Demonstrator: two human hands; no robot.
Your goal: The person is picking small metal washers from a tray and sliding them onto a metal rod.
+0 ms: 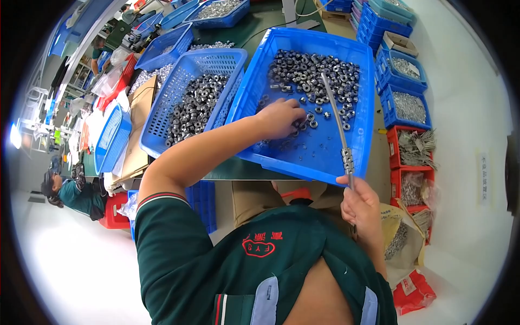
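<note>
My left hand (280, 117) reaches down into a large blue tray (364, 124), over the left part of its floor. Its fingers are curled against small metal rings (313, 124); what they pinch, if anything, is hidden. A thick pile of the same shiny rings (311, 73) covers the tray's far end. My right hand (362, 208), at the tray's near right corner, is closed round the lower end of a thin metal rod (334, 105). The rod slants up and away over the tray. Several rings (347, 161) are threaded on it just above my fingers.
A blue perforated basket (157, 124) of metal rings stands left of the tray on a green table (246, 169). Blue bins (409, 108) and red bins (405, 187) of metal parts are stacked at right. Another person (78, 192) sits at far left.
</note>
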